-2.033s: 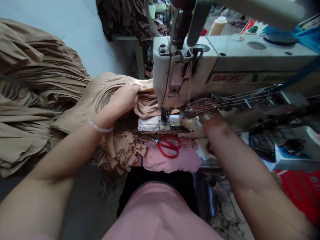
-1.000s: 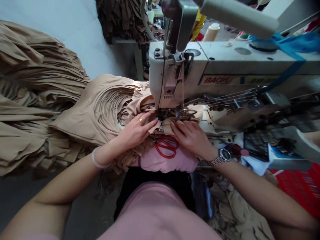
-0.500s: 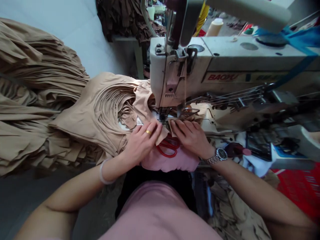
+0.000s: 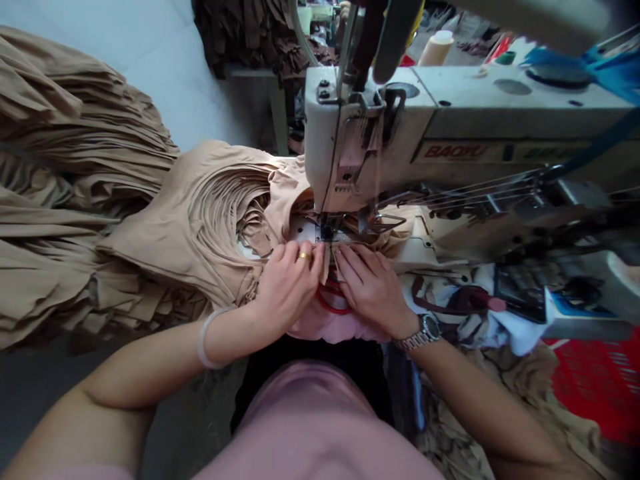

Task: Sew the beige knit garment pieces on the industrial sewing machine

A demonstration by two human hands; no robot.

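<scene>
Just in front of the needle area of a sewing machine point(image 4: 370, 153), my left hand point(image 4: 293, 283) is closed on the edge of a tan fabric piece point(image 4: 325, 265). My right hand point(image 4: 373, 283) presses its fingers together on the tan cloth right beside it, with a narrow gap between the hands. Under and between them shows the red handle of scissors point(image 4: 334, 299), lying on pink cloth; the blades are hidden. To the left of my left hand rests a stack of tan garment pieces point(image 4: 175, 207) with curved openings.
More tan fabric bundles point(image 4: 45, 267) pile up at the far left. Dark brown cloth point(image 4: 245, 40) hangs at the back. A thread cone point(image 4: 437, 48) stands behind the machine. On the right are a phone-like dark device point(image 4: 520, 293) and a red basket point(image 4: 595, 380).
My right hand has shifted left, closer to my left hand. The fabric edges between them have drawn together and stand more upright. The view has shifted slightly.
</scene>
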